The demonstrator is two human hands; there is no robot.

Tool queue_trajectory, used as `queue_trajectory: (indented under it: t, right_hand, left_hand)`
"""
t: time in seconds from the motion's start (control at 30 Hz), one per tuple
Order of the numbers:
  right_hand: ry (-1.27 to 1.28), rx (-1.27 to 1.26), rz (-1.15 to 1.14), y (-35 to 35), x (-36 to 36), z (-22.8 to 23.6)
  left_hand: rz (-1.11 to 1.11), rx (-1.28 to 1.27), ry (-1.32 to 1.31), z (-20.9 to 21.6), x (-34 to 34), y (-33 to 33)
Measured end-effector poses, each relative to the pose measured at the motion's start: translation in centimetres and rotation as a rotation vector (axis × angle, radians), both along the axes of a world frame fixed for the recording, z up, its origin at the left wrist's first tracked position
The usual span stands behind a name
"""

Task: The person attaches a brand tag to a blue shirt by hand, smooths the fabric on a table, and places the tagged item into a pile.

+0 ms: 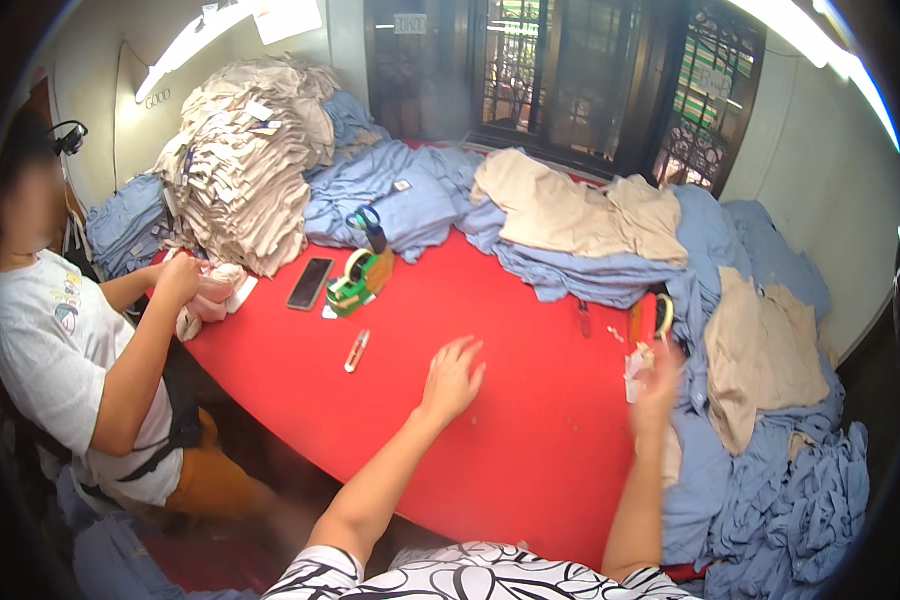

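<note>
Left hand (452, 378) flat over the red counter (530, 440), fingers spread, holding nothing. Right hand (658, 385) blurred, raised at the counter's right edge just beside white paper tags (636, 362) and blue shirts (760, 500); grip can't be told. Marker (357, 351), phone (310, 283), green tape dispenser (355, 283) lie further left. Co-worker's hands (182, 280) on beige cloth (215, 292).

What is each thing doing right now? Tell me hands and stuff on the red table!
left hand: open, empty, above the table
right hand: blurred, raised near the blue clothes
phone: lying flat, screen dark
pen: lying flat
tape dispenser: upright, roll loaded
beige stack: piled high
blue clothes: heaped, crumpled
</note>
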State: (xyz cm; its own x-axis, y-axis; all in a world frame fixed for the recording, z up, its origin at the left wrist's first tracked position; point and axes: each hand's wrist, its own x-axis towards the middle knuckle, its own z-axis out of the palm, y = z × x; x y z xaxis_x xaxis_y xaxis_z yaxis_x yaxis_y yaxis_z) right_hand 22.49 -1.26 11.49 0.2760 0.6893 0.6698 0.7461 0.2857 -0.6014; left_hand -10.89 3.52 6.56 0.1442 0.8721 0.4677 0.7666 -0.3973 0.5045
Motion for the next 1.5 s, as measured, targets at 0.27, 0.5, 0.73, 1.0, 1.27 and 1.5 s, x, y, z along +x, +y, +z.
queue_trajectory:
  t: [0.27, 0.5, 0.73, 1.0, 1.27, 1.5]
  right_hand:
    - [-0.405, -0.44, 0.072, 1.8, -17.2, -11.2]
    - [-0.333, -0.498, 0.046, 2.6, -17.8, -10.5]
    - [-0.284, -0.492, 0.09, 3.2, -18.9, -10.3]
    - [0.616, -0.055, -0.001, -0.3, -14.5, -3.0]
    - [0.689, 0.014, 1.769, -13.5, -18.7, 17.6]
    - [0.815, -0.004, 1.921, -23.4, -16.4, 18.0]
  left_hand:
    - [0.159, 0.146, 0.3, 1.9, -8.1, 28.7]
    - [0.183, 0.507, 0.438, -0.7, -10.2, 42.6]
    - [0.172, 0.282, -0.455, 8.1, -7.6, 40.5]
    - [-0.557, -0.342, -0.235, 7.7, -1.0, 9.5]
    - [-0.765, -0.92, -0.044, -1.0, -3.6, -12.9]
    - [-0.235, -0.194, 0.072, -1.9, -0.8, -11.6]
